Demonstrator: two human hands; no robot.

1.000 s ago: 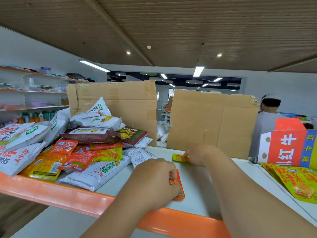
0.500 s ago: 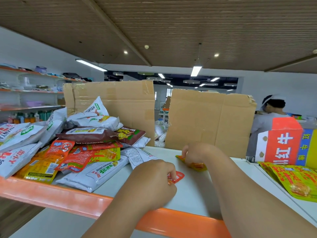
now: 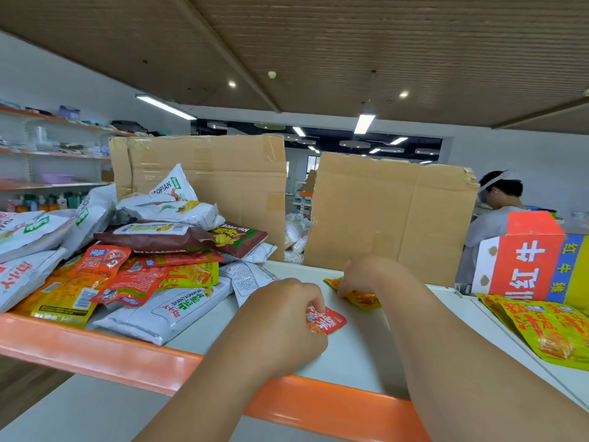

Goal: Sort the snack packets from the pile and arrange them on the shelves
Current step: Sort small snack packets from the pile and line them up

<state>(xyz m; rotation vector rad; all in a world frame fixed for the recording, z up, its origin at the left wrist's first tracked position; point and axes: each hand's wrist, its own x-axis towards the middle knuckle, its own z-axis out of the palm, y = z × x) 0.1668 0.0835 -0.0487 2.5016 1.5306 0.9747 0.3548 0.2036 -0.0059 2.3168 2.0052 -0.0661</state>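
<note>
— What has moved in the last second?

— The red packet (image 3: 328,320) lay long and flat under the left hand (image 3: 280,317). Now it is turned and drawn closer to the fingers. The yellow packet (image 3: 361,296) has slid a little to the right, together with the right hand (image 3: 366,275).

— Which step is in hand?

— I judge it is the sorting. Two small packets are taken apart from the pile (image 3: 143,250), one kind in each hand. Both are over the bare white part of the shelf (image 3: 366,352), between the pile and the big yellow bags (image 3: 541,330).

— And the grip?

— The left grip is closed: the curled fingers pinch one end of the red packet, and the rest sticks out past the fingertips. The right grip is also curled and pinches the yellow packet, which seems to touch the shelf.

— What does the next move need?

— Probably each packet must go to its own kind. The foil looks thin and slippery, so the pinch should stay firm during the carry.
</note>
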